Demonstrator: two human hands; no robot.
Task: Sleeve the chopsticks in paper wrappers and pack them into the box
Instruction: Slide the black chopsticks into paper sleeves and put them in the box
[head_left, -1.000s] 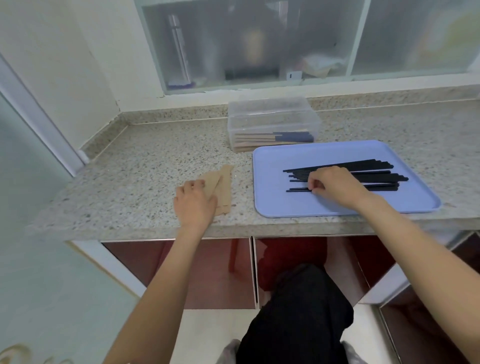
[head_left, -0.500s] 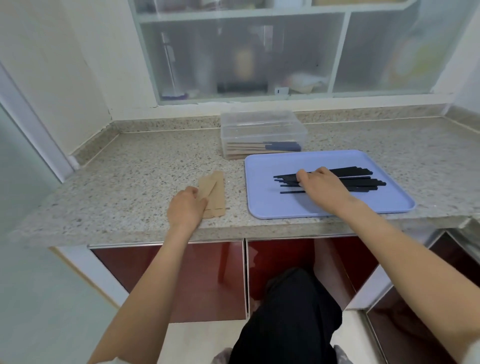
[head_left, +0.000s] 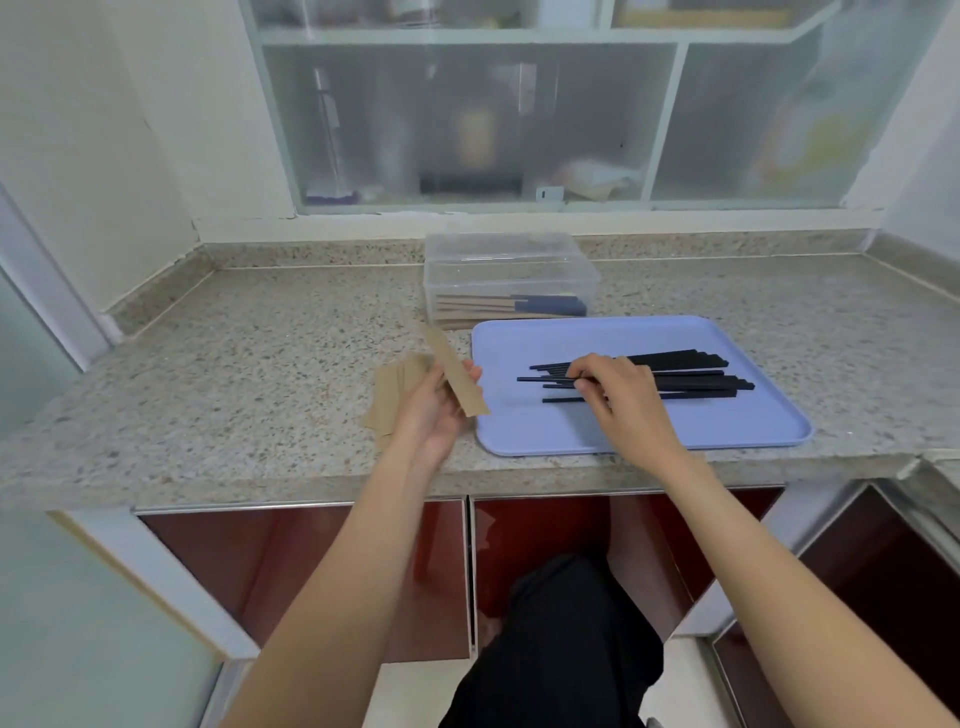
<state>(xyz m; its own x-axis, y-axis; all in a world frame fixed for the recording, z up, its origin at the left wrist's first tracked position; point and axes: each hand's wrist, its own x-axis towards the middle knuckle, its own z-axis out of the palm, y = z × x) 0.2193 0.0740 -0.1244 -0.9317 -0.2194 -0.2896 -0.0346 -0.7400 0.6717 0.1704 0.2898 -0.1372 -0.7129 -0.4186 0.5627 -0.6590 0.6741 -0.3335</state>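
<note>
Several black chopsticks (head_left: 691, 371) lie in a loose pile on a lilac tray (head_left: 727, 431). My right hand (head_left: 621, 395) rests over the pile's left end and pinches thin chopstick tips between thumb and fingers. My left hand (head_left: 434, 410) holds one brown paper wrapper (head_left: 452, 371) lifted off the counter, just left of the tray. A small stack of brown wrappers (head_left: 387, 395) lies on the counter beneath that hand. Behind the tray stands a clear plastic box (head_left: 509, 260) with several sleeved chopsticks lying inside.
The speckled stone counter (head_left: 249, 374) runs to a wall on the left and a frosted sliding window (head_left: 467, 119) behind. Red cabinet doors (head_left: 311, 561) sit under the counter edge. A dark-clothed knee (head_left: 566, 639) shows below.
My left hand has picked one wrapper up off the stack and turned palm-up with it. My right hand has curled its fingers onto chopstick tips. The camera tilted upward.
</note>
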